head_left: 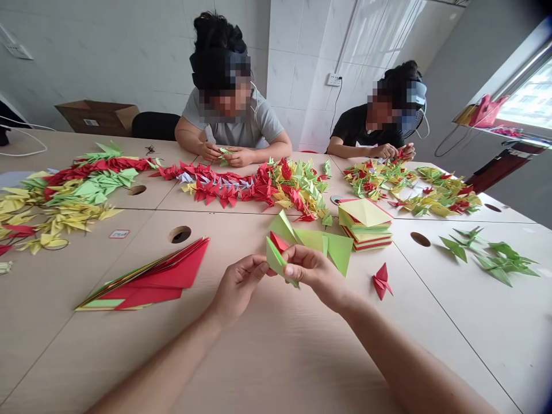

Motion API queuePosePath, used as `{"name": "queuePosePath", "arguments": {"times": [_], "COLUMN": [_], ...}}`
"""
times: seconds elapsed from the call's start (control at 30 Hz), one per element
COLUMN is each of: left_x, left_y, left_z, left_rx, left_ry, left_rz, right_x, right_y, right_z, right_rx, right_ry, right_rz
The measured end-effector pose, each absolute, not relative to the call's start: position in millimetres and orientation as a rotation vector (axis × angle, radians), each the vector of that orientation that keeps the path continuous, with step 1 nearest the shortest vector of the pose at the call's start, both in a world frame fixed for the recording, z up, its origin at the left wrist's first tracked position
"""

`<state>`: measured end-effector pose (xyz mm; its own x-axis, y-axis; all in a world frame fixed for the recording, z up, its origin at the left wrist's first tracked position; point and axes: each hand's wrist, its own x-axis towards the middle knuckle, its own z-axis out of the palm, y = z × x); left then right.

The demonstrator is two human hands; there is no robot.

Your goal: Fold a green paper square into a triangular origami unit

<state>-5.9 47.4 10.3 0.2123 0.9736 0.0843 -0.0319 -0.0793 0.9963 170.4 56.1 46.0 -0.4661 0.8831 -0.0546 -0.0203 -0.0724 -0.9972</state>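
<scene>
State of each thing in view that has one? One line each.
Folded green-and-red paper piece, held in the air, partly folded
Left hand, pinching the piece
Right hand, pinching the piece
Stack of folded yellow, green and red paper, piled on the table
Fanned sheaf of red-topped paper sheets, lying flat
Small red folded paper crane, lying on the table
Brown cardboard box, flaps open

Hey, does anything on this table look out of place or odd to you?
One folded red paper crane sits alone on the table, just beyond the right hand and its folded green paper. It looks like a stray, set apart from the heaped cranes.
</scene>
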Motion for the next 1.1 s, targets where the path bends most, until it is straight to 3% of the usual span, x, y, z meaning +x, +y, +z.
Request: {"name": "queuePosePath", "arguments": {"times": [0.47,0.63,0.93,1.1], "left_x": [-9,-11,-2,-5], "left_y": [50,48,39,38], "left_z": [8,10,4,5], "left_rx": [1.343,1.41,2.275,2.589], "left_ry": [0.993,1.03,1.14,1.225], "left_rz": [1.122,1.1,1.318,1.242], "right_x": [173,173,171,171], "right_y": [59,58,61,57], "right_z": [37,36,33,33], "right_rx": [-0.882,-1.011,-1.02,-1.224], "right_ry": [-1.248,-1.442,-1.533,-1.676], "right_rz": [1.859,1.565,1.549,1.469]}}
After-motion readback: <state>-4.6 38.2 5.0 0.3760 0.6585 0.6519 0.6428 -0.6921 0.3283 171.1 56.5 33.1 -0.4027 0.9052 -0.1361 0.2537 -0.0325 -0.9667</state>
